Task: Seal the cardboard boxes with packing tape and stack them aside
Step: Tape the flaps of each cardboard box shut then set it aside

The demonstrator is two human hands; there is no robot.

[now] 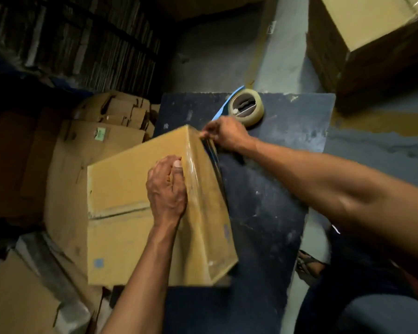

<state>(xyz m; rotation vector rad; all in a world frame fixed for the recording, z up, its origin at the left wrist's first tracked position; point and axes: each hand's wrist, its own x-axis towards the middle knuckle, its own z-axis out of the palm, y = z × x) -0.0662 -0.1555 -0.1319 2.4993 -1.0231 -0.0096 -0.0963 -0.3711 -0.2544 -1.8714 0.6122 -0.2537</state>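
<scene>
Bare dark table (270, 189) surface along right edge and toward near edge: open passage. Far edge: tape roll (246, 107) near centre, blue strip (223, 107) just beside it. Left edge: tilted cardboard box (135, 201) overhanging, blocking. Beyond left edge: flattened cartons (87, 141) heaped. Beyond far right corner: stacked boxes (372, 39).

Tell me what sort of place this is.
Probably a packing or storage room. Flattened cardboard boxes lie heaped on the left, a roll of packing tape sits on the worn dark table, and the left hand and right hand are taping a cardboard box.
</scene>
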